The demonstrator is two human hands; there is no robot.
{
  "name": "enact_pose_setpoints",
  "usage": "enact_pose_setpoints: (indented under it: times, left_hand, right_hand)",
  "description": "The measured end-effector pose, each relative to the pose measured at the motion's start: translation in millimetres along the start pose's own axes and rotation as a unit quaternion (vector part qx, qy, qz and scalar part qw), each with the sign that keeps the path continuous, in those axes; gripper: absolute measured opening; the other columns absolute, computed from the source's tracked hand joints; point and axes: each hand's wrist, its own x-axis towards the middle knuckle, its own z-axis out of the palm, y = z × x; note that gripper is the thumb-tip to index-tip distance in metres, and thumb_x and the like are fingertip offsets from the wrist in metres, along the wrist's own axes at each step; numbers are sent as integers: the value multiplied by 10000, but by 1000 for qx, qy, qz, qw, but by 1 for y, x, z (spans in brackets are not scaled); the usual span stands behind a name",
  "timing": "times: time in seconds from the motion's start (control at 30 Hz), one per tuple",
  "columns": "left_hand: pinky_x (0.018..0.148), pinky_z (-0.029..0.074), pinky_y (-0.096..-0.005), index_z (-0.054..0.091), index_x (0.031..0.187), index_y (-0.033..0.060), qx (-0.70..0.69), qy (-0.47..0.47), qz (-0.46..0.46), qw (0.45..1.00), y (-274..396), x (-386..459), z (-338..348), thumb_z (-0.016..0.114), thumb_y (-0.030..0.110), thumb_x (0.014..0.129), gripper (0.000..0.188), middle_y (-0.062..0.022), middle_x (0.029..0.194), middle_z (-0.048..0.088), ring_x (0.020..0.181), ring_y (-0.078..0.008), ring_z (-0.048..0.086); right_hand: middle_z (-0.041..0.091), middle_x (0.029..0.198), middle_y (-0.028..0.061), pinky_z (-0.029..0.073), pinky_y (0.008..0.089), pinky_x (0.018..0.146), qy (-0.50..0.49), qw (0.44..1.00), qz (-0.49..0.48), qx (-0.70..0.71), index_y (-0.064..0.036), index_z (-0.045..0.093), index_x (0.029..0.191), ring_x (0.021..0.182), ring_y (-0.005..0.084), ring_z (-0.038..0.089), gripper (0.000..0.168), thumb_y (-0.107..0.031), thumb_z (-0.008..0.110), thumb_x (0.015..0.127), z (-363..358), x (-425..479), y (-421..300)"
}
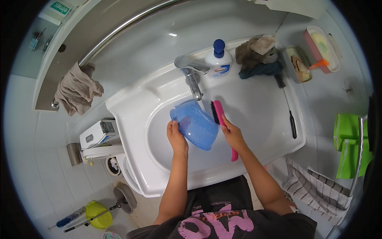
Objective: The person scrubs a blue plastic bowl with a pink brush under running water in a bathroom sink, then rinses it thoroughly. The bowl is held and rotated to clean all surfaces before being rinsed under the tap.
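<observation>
My left hand (177, 138) grips the rim of a translucent blue plastic basin (198, 127), with some fingers showing dimly through its wall. The basin is tilted on its side over the white washbasin (158, 140), below the chrome faucet (195, 86). Water appears to run from the spout onto it. In my right hand (233, 134) is a pink scrubbing brush (219, 110) with black bristles. Those bristles face the basin's right side, close to it; whether they touch I cannot tell. The lower end of the brush handle sticks out beneath my right wrist.
Behind the faucet's right side stands a white pump bottle (218, 61) with a blue top. Crumpled dark cloths (258, 58) lie at the back right corner. A thin bottle brush (288, 107) rests along the right rim. Soap holders (298, 64) are on the right wall.
</observation>
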Motion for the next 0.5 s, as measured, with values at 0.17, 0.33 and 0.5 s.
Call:
enact_pose_setpoints:
  times: [0.17, 0.33, 0.5]
  left_hand:
    - [731, 415, -255, 472, 963, -8, -73, 34, -65, 995, 13, -17, 9, 380, 171, 882, 216, -79, 875, 537, 790, -137, 510]
    - [722, 404, -260, 487, 954, 2, 16, 120, -86, 989, 17, -20, -1, 346, 224, 895, 269, -51, 835, 512, 778, -131, 482]
    - [682, 391, -257, 495, 905, 6, 144, 122, -49, 981, -1, -16, -31, 343, 242, 893, 281, -36, 796, 483, 734, -120, 448]
  right_hand:
    - [405, 599, 90, 366, 228, 542, -5, 997, 34, 73, -249, 323, 1280, 529, 108, 355, 472, -172, 475, 840, -3, -60, -9]
    - [426, 543, 80, 367, 260, 488, -37, 997, -40, -48, -192, 324, 1288, 465, 143, 400, 487, -156, 479, 827, -1, -83, -14]
    - [504, 542, 104, 405, 344, 455, -44, 958, -184, -216, -207, 377, 1253, 462, 271, 497, 485, -174, 518, 790, 0, -104, -10]
